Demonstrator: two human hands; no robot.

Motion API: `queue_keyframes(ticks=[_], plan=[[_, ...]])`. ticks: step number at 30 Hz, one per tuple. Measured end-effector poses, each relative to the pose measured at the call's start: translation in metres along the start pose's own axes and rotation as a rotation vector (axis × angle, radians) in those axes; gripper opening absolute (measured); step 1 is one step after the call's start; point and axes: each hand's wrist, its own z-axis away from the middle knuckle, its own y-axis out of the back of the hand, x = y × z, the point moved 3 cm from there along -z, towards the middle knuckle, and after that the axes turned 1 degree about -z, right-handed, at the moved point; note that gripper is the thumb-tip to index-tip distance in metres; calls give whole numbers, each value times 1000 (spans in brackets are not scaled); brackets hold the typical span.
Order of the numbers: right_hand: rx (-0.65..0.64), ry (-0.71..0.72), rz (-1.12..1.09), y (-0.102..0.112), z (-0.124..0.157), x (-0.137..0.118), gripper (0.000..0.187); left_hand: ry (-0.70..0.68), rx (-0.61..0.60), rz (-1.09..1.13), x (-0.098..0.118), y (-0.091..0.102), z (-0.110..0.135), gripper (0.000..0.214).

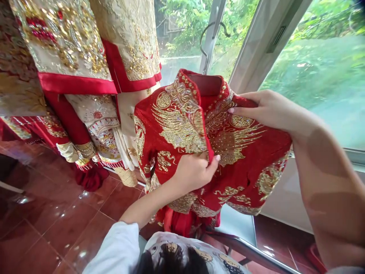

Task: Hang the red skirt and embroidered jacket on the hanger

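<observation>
A red jacket (182, 110) with gold embroidery and a stand-up collar hangs in front of me, its hanger hook (205, 45) rising above the neck. My left hand (192, 173) is closed on the jacket's front opening edge, thumb on top and fingers tucked under the cloth. At the shoulder by the collar, my right hand (264, 108) pinches the red cloth between thumb and fingers. The front edge is lifted slightly, and darker lining shows inside the collar. Both sleeves hang down at the sides.
Several cream and red embroidered garments (76, 82) hang at the left. A window with a pale frame (248, 42) stands behind the jacket. Below it are a chair with a metal rail (256, 253) and more red cloth (181, 222). The floor (82, 217) has shiny reddish tiles.
</observation>
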Motion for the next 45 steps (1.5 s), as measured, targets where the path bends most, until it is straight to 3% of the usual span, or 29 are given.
queue_keyframes(ticks=[3, 7, 9, 10, 12, 14, 15, 17, 19, 22, 25, 28, 31, 34, 38, 41, 43, 45], plan=[[-163, -57, 46, -7, 1, 3, 20, 79, -107, -118, -7, -20, -13, 37], [-129, -37, 140, -6, 2, 3, 24, 205, -166, -173, -46, -48, -13, 24], [-62, 32, 154, -8, 5, 2, 27, 261, -155, -193, -59, -48, -7, 26], [37, 59, 170, -8, 9, 1, 30, 295, -118, -205, -63, -43, -3, 27], [337, 100, 241, -12, 24, -1, 35, 298, 80, -232, -62, -22, 1, 33], [639, 170, 330, -25, 49, -7, 32, 171, 425, -257, -55, 11, 0, 40], [726, 231, 358, -37, 63, -11, 27, 84, 608, -269, -52, 31, -3, 40], [757, 349, 386, -70, 87, -19, 30, -20, 868, -292, -52, 68, -17, 33], [672, 351, 411, -104, 102, -24, 52, 38, 931, -284, -63, 98, -42, 26], [558, 206, 440, -141, 105, -22, 77, 110, 765, -224, -92, 114, -84, 29], [538, 96, 442, -148, 95, -12, 70, 160, 664, -210, -118, 97, -104, 43], [576, 88, 420, -139, 85, 0, 66, 179, 726, -232, -126, 76, -99, 54], [639, 128, 384, -136, 87, 9, 64, 169, 766, -191, -113, 63, -85, 54], [678, 126, 385, -148, 98, 12, 62, 183, 800, -112, -89, 43, -62, 58], [679, 112, 456, -164, 117, 18, 53, 187, 791, -140, -65, -20, -18, 72], [695, 91, 459, -157, 132, 29, 30, 214, 774, -267, -71, -59, 11, 62], [617, 65, 398, -146, 142, 35, 10, 227, 731, -321, -79, -63, 26, 41], [450, 83, 243, -133, 151, 32, 21, 123, 630, -310, -77, -50, 35, 21]])
